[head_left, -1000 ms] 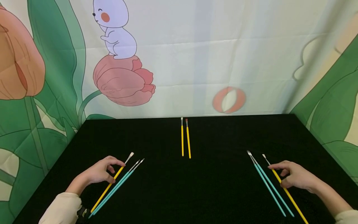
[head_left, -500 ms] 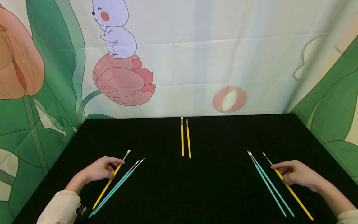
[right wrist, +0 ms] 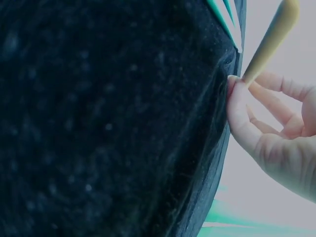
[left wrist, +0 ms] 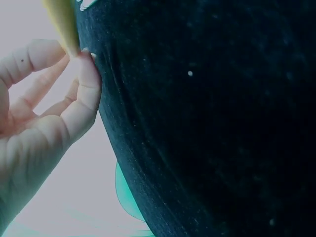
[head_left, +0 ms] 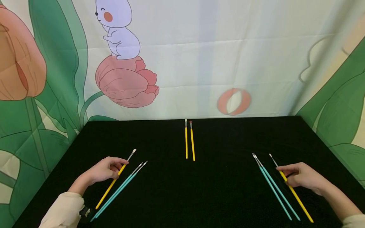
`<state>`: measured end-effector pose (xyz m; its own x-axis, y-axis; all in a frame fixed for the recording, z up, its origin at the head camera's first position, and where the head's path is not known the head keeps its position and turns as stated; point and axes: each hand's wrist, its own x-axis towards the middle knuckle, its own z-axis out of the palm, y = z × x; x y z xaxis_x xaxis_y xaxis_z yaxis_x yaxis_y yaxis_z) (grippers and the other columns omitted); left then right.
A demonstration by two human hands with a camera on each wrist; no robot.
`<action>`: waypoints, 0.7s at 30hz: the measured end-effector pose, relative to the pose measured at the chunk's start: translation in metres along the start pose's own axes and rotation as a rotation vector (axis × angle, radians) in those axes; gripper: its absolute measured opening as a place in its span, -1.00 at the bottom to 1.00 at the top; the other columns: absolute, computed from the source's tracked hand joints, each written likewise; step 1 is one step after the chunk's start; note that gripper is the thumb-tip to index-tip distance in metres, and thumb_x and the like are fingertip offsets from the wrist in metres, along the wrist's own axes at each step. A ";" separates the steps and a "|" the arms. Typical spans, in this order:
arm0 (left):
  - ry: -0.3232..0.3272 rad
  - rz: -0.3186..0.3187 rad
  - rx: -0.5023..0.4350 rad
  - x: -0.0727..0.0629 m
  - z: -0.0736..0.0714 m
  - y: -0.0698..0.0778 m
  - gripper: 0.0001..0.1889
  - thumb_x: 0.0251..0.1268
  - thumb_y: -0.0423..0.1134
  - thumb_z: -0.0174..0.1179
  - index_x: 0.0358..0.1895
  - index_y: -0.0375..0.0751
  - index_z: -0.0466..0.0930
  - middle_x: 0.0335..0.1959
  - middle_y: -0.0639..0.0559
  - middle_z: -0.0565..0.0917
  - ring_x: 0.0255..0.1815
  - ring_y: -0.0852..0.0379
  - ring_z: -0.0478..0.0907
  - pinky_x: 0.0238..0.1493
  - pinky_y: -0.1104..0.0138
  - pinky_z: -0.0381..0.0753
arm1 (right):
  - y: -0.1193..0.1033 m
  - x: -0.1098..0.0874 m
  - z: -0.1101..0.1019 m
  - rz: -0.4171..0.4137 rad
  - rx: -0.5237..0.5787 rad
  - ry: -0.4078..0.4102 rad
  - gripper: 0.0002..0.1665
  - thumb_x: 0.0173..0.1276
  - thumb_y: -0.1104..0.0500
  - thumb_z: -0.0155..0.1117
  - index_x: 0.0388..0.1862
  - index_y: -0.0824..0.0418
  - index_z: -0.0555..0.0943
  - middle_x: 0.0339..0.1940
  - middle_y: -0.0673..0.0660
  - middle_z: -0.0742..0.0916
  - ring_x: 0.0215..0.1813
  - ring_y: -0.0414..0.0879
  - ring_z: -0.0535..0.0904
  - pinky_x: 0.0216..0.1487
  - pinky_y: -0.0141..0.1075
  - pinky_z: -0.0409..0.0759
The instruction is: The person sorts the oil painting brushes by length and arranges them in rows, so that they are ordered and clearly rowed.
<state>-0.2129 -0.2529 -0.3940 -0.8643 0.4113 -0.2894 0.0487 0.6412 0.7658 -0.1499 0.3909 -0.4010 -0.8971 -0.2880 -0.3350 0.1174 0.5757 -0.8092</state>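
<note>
In the head view my left hand (head_left: 104,169) pinches a yellow-handled paintbrush (head_left: 107,190) between thumb and fingertips, its pale bristles pointing away from me. Two teal paintbrushes (head_left: 121,189) lie close together just right of it. On the other side, my right hand (head_left: 303,177) pinches another yellow-handled paintbrush (head_left: 300,201). A second pair of teal paintbrushes (head_left: 273,186) lies to that hand's left, with bristle ends nearly meeting. The left wrist view has the thumb and fingers against the yellow handle (left wrist: 63,22); the right wrist view has a similar grip on its handle (right wrist: 273,42).
Two more yellow paintbrushes, one pale-tipped (head_left: 186,142) and one red-tipped (head_left: 192,144), lie at the far middle of the black-covered table (head_left: 222,193). Behind it hangs a printed curtain (head_left: 182,63) with flowers and a white animal.
The left hand's paintbrush has moved slightly forward, away from me, beside the teal pair. The right hand's paintbrush has also shifted a little forward, and that hand slightly right. The other paintbrushes have stayed put.
</note>
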 end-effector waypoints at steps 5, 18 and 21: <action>0.043 0.018 0.006 0.001 0.000 0.000 -0.44 -0.09 -0.53 0.14 0.14 -0.42 0.37 -0.22 -0.20 0.44 -0.36 0.03 0.46 -0.31 0.21 0.54 | -0.003 -0.002 0.001 -0.036 0.032 0.014 -0.24 -0.01 0.38 0.17 0.22 0.59 0.22 -0.10 0.38 0.50 -0.30 0.05 0.53 -0.31 -0.17 0.59; 0.096 0.053 -0.041 0.001 0.000 0.005 -0.42 -0.05 -0.53 0.11 0.18 -0.45 0.31 -0.13 -0.29 0.42 -0.32 0.02 0.50 -0.28 0.20 0.58 | -0.007 -0.004 0.004 -0.080 0.121 0.034 -0.28 0.09 0.39 0.16 0.22 0.61 0.16 0.02 0.58 0.34 -0.20 0.00 0.60 -0.21 -0.20 0.61; 0.102 0.058 -0.044 0.001 0.001 0.005 -0.42 -0.05 -0.52 0.11 0.18 -0.44 0.30 -0.11 -0.31 0.41 -0.32 0.02 0.50 -0.29 0.20 0.58 | -0.009 -0.004 0.005 -0.081 0.125 0.046 -0.27 0.09 0.38 0.16 0.23 0.60 0.16 0.05 0.60 0.31 -0.19 0.00 0.60 -0.20 -0.20 0.61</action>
<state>-0.2129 -0.2489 -0.3903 -0.9073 0.3774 -0.1853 0.0804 0.5883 0.8047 -0.1453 0.3832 -0.3948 -0.9241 -0.2923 -0.2464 0.0939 0.4512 -0.8875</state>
